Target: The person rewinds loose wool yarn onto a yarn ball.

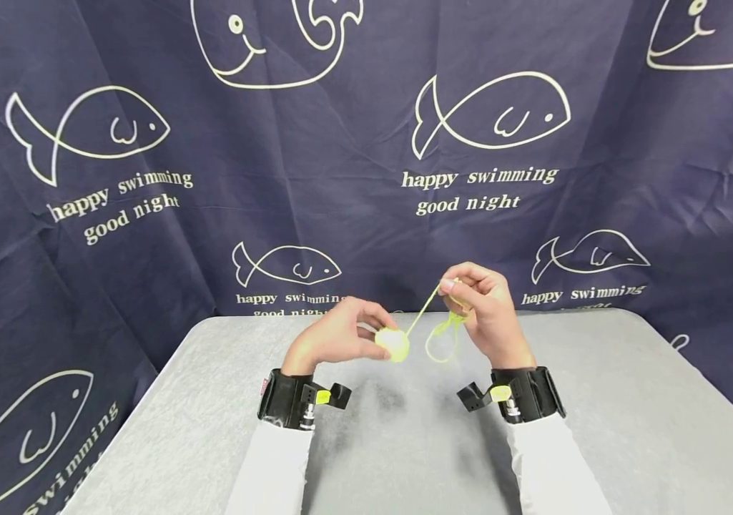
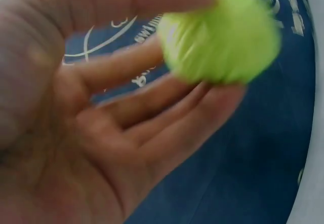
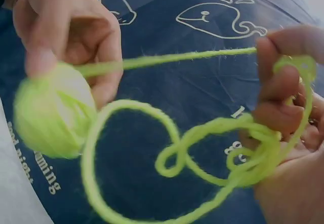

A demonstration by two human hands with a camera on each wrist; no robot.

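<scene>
White sleeves and black wrist mounts come in from the near edge of a grey table [image 1: 598, 429]. Above its middle, the left hand [image 1: 334, 336] pinches a small yellow-green yarn ball [image 1: 393, 345] between thumb and fingertips (blurred in the wrist view). A strand [image 1: 420, 315] runs taut from the ball up to the right hand [image 1: 485, 311], whose curled fingers pinch it, with loose loops [image 1: 445, 340] hanging from them. Behind the table hangs a navy cloth [image 1: 340, 143] printed with white fish.

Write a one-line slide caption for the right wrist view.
Left hand holds a yellow-green yarn ball; right hand pinches its looping strand.
</scene>
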